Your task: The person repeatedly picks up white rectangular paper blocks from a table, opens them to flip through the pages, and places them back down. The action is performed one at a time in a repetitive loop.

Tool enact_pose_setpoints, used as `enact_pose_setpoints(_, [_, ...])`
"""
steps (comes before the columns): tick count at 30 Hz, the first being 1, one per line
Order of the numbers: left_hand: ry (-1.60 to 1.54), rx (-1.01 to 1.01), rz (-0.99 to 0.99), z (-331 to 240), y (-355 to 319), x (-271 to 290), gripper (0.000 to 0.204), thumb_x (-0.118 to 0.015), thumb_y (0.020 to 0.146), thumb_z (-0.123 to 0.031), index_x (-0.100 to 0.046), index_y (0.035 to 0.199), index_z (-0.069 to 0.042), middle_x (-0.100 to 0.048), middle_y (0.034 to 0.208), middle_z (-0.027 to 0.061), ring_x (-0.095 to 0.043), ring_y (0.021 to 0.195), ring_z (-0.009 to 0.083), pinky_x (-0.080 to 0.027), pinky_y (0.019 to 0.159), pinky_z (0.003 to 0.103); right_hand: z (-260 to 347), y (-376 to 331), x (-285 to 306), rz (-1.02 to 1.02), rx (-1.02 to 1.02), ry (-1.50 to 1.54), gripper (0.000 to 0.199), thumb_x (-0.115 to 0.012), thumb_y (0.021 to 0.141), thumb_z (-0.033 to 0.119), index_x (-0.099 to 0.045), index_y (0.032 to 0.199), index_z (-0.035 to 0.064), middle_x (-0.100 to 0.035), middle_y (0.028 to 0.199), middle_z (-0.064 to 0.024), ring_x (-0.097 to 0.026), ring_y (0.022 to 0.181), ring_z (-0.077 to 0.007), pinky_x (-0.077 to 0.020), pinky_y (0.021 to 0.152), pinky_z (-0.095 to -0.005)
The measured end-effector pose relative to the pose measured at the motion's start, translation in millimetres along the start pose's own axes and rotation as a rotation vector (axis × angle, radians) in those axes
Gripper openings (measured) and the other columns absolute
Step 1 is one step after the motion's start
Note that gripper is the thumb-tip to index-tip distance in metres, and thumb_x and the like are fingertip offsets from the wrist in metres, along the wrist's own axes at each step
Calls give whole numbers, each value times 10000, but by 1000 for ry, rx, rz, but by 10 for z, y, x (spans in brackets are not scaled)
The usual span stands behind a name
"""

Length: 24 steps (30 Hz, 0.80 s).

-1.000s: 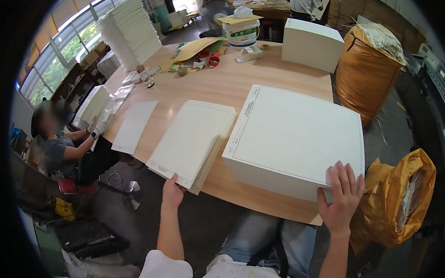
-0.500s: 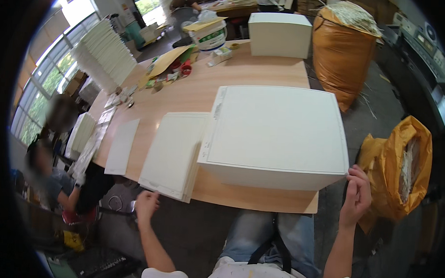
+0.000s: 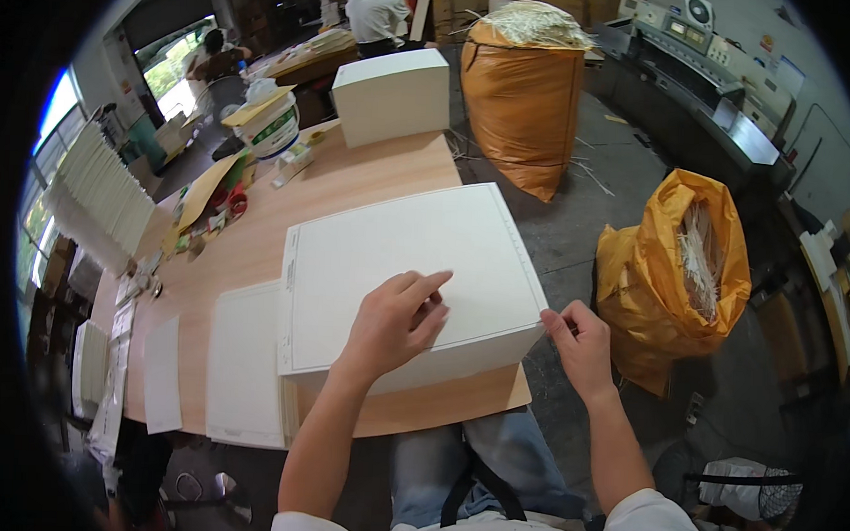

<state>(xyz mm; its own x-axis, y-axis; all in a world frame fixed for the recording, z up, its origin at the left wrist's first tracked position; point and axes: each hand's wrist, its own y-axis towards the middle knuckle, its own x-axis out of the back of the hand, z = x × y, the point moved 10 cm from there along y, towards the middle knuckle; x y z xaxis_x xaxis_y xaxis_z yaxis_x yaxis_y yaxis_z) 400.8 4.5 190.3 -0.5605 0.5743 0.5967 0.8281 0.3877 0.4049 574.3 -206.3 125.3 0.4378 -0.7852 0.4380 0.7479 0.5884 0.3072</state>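
A tall stack of large white printed sheets (image 3: 398,236) stands near the front of the table. My left hand (image 3: 395,321) is over the front of the top sheet, index finger stretched out and the others bent, holding nothing. At the stack's front right corner, my right hand (image 3: 581,346) has thumb and fingers closed on a sheet's corner; how many sheets are in the pinch is too small to tell. Left of the tall stack lies a lower pile of white sheets (image 3: 244,362), and beyond it a thin white sheet (image 3: 163,373).
Another white stack (image 3: 393,101) stands at the table's (image 3: 248,241) far edge, near a white bucket (image 3: 266,127). Tall piled sheets (image 3: 100,193) stand at left. Two orange sacks (image 3: 522,110) of paper strips are on the right floor. People (image 3: 377,19) are in the back.
My left hand has come from beside the lower pile to above the tall stack. My right hand stays at the stack's corner, now pinching. The view has turned right.
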Motion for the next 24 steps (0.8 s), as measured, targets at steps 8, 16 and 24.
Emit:
enact_pose_setpoints(8, [-173,17,-15,86,-16,69,278,-738,928,49,-768,1192,-31,-747,1166,114,-735,1083,210,-641,893,330,710,298,39,123,-22,-132,457,-699,1072,330,-538,779,19,-548,652,-133,-568,591,-255,-453,576,-411])
enact_pose_setpoints(16, [-99,-55,43,27,-12,41,330,-880,876,-141,-791,1187,-76,-745,1272,112,-726,1147,261,-598,938,383,668,418,-293,25,-36,399,430,-694,1074,285,-482,747,103,-495,641,37,-511,570,-63,-384,516,-265])
enact_pose_setpoints(24, [-157,-140,54,-89,-12,67,623,-996,724,-256,-771,1286,-107,-725,1293,113,-712,1179,291,-569,1017,405,696,457,-390,112,-255,813,401,-631,1085,266,-486,732,142,-528,633,20,-585,560,-93,-399,509,-237])
